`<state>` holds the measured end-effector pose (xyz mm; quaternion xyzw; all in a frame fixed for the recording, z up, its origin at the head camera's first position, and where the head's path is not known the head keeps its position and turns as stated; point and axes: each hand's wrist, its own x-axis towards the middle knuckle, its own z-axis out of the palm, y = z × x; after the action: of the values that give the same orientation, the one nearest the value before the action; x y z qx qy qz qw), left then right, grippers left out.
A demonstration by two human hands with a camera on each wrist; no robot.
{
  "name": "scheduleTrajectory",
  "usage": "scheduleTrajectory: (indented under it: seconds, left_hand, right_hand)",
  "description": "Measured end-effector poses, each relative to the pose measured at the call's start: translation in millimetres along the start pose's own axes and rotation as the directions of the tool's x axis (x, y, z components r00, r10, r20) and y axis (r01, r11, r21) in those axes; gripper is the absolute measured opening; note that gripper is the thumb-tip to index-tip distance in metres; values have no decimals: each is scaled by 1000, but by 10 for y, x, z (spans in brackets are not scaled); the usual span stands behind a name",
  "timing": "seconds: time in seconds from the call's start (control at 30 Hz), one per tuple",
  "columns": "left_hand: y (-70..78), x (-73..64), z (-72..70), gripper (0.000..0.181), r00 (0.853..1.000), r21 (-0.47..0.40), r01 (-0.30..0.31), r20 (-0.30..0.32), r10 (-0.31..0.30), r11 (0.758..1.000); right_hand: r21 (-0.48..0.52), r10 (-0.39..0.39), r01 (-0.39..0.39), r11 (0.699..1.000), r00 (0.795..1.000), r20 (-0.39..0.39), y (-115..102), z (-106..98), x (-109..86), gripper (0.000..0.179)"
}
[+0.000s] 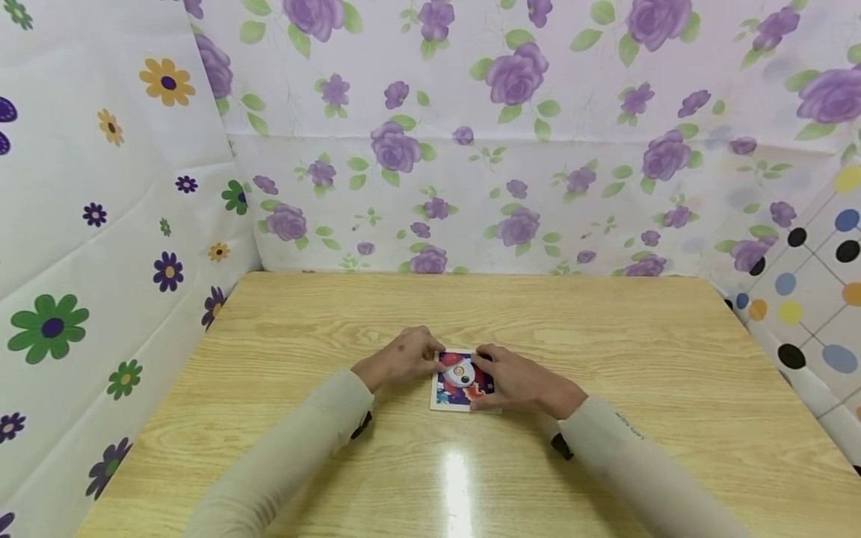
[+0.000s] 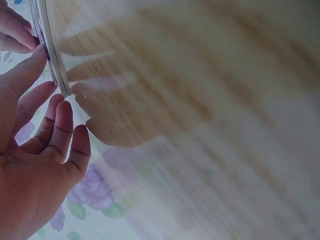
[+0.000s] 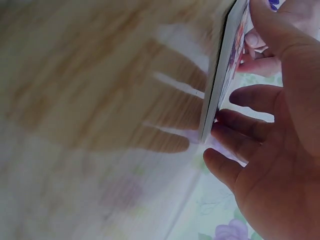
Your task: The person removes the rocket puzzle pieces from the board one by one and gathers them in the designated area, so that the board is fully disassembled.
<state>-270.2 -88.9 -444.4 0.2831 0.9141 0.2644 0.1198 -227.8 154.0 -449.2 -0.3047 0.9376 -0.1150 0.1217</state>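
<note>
A small square picture board with a white border lies flat on the table, printed with a red and white cartoon figure on dark blue. My left hand is at its left side, thumb over the picture and fingertips at the far left corner. From the right, my right hand spans the board, thumb at the near edge and fingers toward the far edge, covering the right part. In the left wrist view the board's edge shows stacked thin layers, with fingers of the left hand close beside it. The right hand likewise borders the edge.
The wood-grain table is glossy and reflects the hands. Flower-patterned sheets hang behind it and on the left, and a dotted sheet hangs on the right. Dark straps show under both pale sleeves.
</note>
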Motion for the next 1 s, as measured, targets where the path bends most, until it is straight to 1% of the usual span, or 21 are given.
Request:
scheduleTrajectory:
  seconds: [0.17,0.33,0.53,0.7,0.9,1.0]
  left_hand:
    - [22,10,-8,35,1000,5,-12,2,12,1000]
    - [18,26,-4,32,1000,-6,-8,-5,8,1000]
    - [-4,61,17,24,1000,-67,20,10,-19,998]
    - [-8,79,24,22,999,-85,43,27,-41,996]
    - [-10,96,16,23,999,-78,40,10,-39,996]
    - [-21,100,12,23,999,-95,34,-1,-34,995]
  right_hand:
    - [-21,-2,2,1000,1000,11,2,-6,-4,92]
    - [-11,6,-6,1000,1000,7,-8,-25,-8,89]
    - [9,23,-24,1000,999,26,-26,-3,-2,90]
    - [2,31,-31,1000,999,31,-33,9,7,90]
    - [4,22,-22,1000,999,30,-16,2,19,91]
    - [8,15,-16,1000,999,35,-11,-6,25,91]
